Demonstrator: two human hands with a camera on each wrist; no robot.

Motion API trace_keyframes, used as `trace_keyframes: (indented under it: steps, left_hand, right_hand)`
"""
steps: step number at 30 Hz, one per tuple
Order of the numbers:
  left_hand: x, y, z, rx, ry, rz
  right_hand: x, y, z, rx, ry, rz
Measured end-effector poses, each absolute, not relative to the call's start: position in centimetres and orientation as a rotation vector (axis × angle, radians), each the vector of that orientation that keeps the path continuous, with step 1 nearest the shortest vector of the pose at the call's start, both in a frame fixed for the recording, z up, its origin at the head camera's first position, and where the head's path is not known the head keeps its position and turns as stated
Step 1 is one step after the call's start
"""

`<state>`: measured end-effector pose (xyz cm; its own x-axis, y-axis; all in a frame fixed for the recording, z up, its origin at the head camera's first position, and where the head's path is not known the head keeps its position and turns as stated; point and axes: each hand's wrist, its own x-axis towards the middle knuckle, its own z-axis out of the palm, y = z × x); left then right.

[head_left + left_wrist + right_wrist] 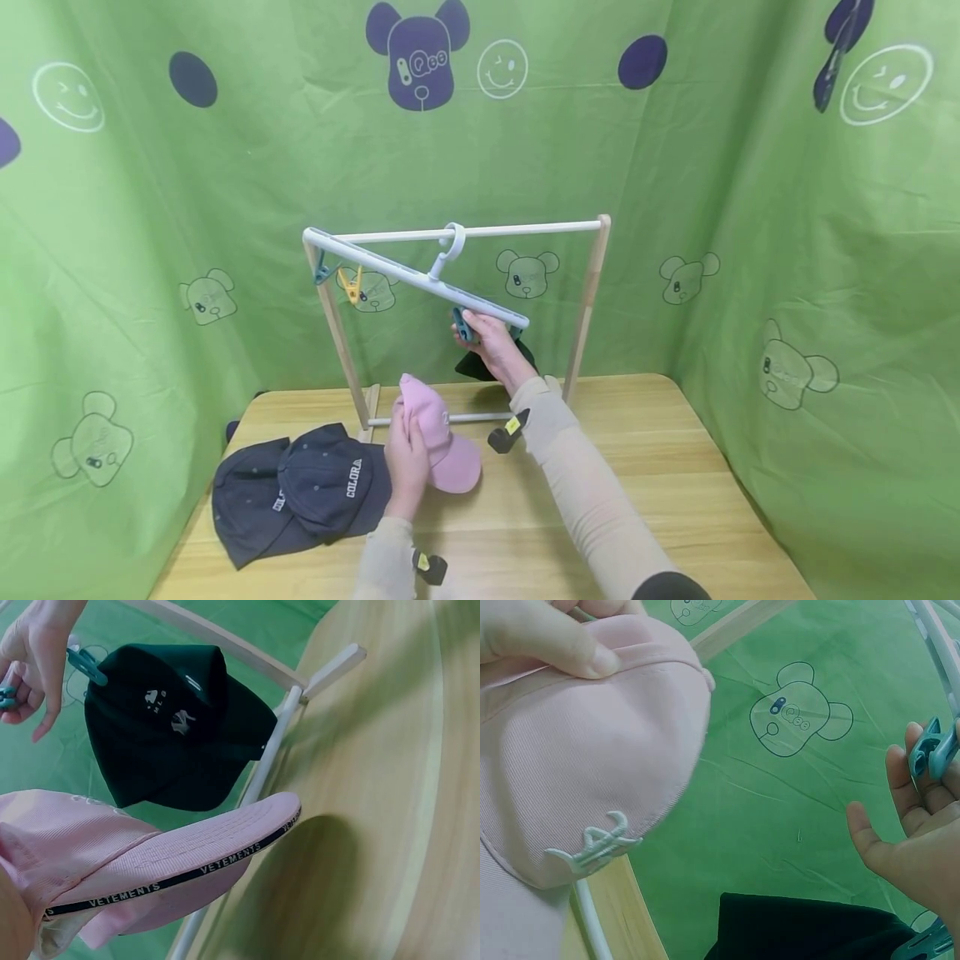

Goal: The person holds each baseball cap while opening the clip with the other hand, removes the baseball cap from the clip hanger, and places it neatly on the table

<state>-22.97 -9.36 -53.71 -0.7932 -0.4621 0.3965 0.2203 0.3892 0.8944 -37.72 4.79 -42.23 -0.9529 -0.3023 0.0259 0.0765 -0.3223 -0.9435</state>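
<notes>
The left hand (407, 457) grips a pink fabric cap (435, 429); above it tilts a pale-blue plastic hanger (405, 272), its teal clip (462, 326) pinched by the right hand (492, 343).

Wood tbl (667, 450) w/ 2 overlapping dk caps (322, 483) on L, wooden-post rack (587, 308) toward back.

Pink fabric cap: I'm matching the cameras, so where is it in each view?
Head: pink fabric cap just below centre, in the left hand.
Left wrist: the pink cap spans the lower left.
Right wrist: the pink cap covers the left side.
Shared landmark: the hanging dark fabric cap.
</notes>
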Motion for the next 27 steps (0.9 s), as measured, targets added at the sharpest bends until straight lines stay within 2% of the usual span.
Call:
trace_keyframes:
  steps: [27]
  left_hand:
    - [-21.7, -11.6, -56.1, 0.375, -2.001, -1.394]
  right_hand:
    - [-37.7, 4.8, -42.3, -0.306, 1.637, -2.372]
